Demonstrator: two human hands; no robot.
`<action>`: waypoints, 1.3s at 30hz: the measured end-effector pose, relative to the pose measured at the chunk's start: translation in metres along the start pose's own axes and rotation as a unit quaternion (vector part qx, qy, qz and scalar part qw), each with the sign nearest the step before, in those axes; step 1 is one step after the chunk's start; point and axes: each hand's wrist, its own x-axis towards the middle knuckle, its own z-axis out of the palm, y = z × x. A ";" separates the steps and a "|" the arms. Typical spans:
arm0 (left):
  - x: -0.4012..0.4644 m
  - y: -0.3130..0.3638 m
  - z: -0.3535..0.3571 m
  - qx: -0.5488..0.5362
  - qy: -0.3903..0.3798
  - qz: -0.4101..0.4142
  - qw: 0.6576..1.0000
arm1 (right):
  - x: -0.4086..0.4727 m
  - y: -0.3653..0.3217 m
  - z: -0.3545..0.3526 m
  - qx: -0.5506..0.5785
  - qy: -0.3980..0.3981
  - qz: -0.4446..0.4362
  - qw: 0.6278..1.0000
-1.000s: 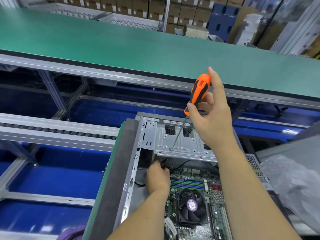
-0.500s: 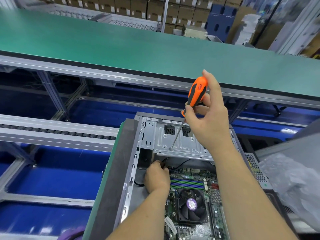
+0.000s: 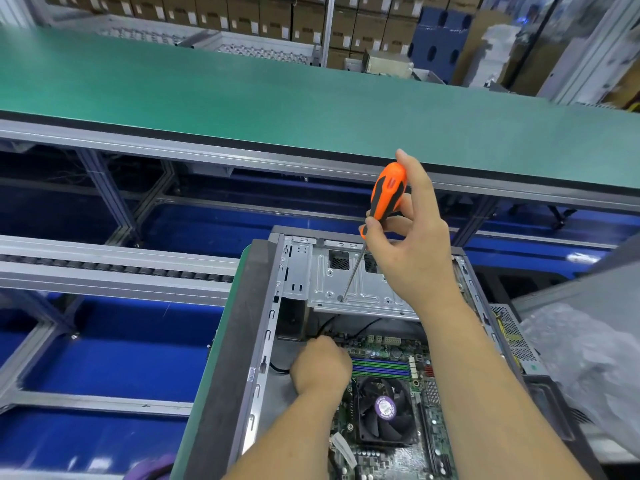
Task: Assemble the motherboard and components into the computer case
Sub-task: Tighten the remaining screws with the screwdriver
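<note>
Inside case [image 3: 377, 237] | right hand [image 3: 412, 251] grips screwdriver [image 3: 386, 195], tip on bracket [image 3: 360, 289] | left hand [image 3: 320, 367] at motherboard [image 3: 391, 410] corner, grip hidden

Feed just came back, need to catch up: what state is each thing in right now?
Computer case: side open, interior exposed.
Motherboard: lying inside the case.
Fan: mounted on the motherboard; spinning or not, cannot tell.
Screwdriver: tilted, tip down on the metal bracket.
Right hand: grips the screwdriver handle.
Left hand: down at the motherboard's upper left corner by the black cables, fingers hidden.
</note>
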 end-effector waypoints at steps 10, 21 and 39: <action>-0.012 0.006 -0.004 0.120 -0.111 0.012 0.986 | -0.004 0.006 0.003 0.003 -0.014 0.011 1.000; -0.014 0.005 -0.008 0.101 -0.104 0.033 0.989 | -0.011 0.010 0.006 0.003 -0.001 -0.010 1.000; -0.017 0.007 -0.013 0.110 -0.116 0.039 0.986 | -0.006 0.010 0.005 0.010 0.000 0.015 1.000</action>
